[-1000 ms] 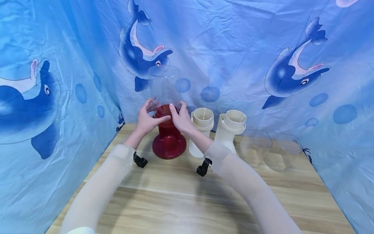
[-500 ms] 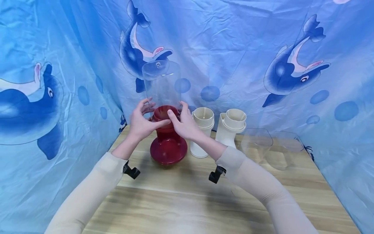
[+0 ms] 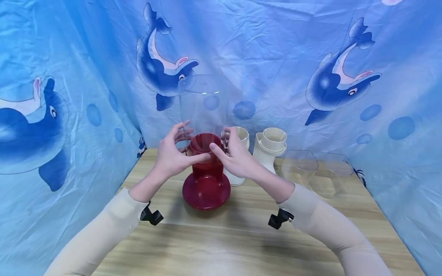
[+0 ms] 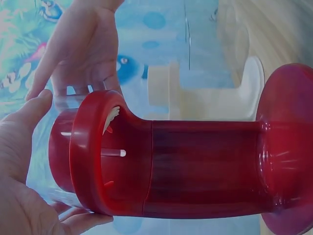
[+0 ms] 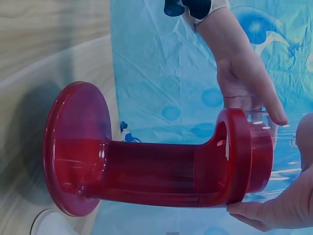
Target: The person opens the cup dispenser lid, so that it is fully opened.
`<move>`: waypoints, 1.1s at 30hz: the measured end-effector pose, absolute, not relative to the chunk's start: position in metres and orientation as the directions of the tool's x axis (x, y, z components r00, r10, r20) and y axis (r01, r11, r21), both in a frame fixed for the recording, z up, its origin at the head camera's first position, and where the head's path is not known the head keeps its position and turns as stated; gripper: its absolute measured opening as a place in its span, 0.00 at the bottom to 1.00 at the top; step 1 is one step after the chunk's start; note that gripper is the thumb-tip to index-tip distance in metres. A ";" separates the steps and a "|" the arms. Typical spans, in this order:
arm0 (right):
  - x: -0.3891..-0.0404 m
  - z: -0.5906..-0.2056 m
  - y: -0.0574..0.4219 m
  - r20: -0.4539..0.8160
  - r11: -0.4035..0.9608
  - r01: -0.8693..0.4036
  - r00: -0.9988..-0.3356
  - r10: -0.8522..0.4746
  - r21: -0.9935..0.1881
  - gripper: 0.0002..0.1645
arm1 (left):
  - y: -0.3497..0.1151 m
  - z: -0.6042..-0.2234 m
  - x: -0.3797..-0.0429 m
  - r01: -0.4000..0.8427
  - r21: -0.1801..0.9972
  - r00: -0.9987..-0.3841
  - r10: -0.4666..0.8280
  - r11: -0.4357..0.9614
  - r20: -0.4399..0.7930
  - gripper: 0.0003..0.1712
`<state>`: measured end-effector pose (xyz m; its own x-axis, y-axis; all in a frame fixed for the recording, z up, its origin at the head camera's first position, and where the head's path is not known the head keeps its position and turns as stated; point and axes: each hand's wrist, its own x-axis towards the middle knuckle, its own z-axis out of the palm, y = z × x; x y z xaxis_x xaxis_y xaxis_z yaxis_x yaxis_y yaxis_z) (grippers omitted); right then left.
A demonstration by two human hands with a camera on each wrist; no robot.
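We have both hands on the clear cylinder [image 3: 203, 115]: left hand [image 3: 172, 155] and right hand [image 3: 238, 159] curl round its lower end, thumbs across the front, fingers round the sides and only partly closed to the tube's width. Left fingertips also reach the red flange [image 4: 84, 152]. Cylinder stands upright on top of the red stand [image 3: 207, 172], left of and in front of the nearer cream stand [image 3: 243, 140]. Step in hand looks like seating the tube on the collar. Clear plastic on a glossy rim is hard to read, so we can't confirm it sits fully down. To do it well: keep pressure even left and right, push straight along the axis, don't squeeze the wall oval. If it binds, ease back and realign rather than force it. Watch the tall tube for lean.
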<state>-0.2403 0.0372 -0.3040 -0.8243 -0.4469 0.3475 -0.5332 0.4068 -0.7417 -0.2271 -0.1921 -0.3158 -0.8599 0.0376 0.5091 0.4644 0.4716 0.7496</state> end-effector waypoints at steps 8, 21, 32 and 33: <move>-0.225 -0.307 0.077 0.354 0.419 -0.541 -0.822 -0.446 -0.729 0.38 | -0.171 -0.321 -0.215 0.574 0.733 -0.816 0.172 0.366 0.553 0.56; -0.206 -0.323 0.132 0.376 0.399 -0.544 -0.823 -0.425 -0.738 0.32 | -0.126 -0.338 -0.212 0.599 0.775 -0.792 0.294 0.202 0.535 0.54; -0.195 -0.327 0.168 0.404 0.466 -0.580 -0.809 -0.428 -0.668 0.26 | -0.096 -0.341 -0.214 0.637 0.747 -0.756 0.342 0.191 0.558 0.54; -0.194 -0.327 0.170 0.407 0.463 -0.583 -0.807 -0.429 -0.668 0.25 | -0.095 -0.340 -0.213 0.641 0.745 -0.753 0.343 0.186 0.562 0.54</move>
